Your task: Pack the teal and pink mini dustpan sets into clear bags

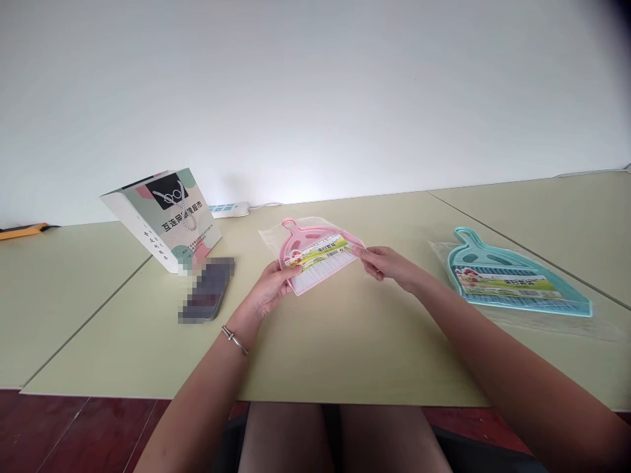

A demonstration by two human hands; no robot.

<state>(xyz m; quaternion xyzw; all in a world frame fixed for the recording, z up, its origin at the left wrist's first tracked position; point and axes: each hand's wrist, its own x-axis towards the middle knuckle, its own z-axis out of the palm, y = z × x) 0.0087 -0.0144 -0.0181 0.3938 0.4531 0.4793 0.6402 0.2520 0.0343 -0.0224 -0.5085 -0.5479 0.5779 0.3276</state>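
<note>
A pink dustpan in a clear plastic bag is held between my two hands over the middle of the table. A printed label and pale bristles show across its front. My left hand grips its lower left corner, the thumb lying over the label. At its right corner, my right hand pinches the edge between thumb and fingers. To the right, a teal dustpan with a similar label lies on the table in its own clear bag, apart from my hands.
On the left stands a paper bag with rope handles. A dark phone, partly pixelated, lies in front of it. Behind, a white power strip sits by the wall. An orange object is at the far left. The table's front edge borders my lap.
</note>
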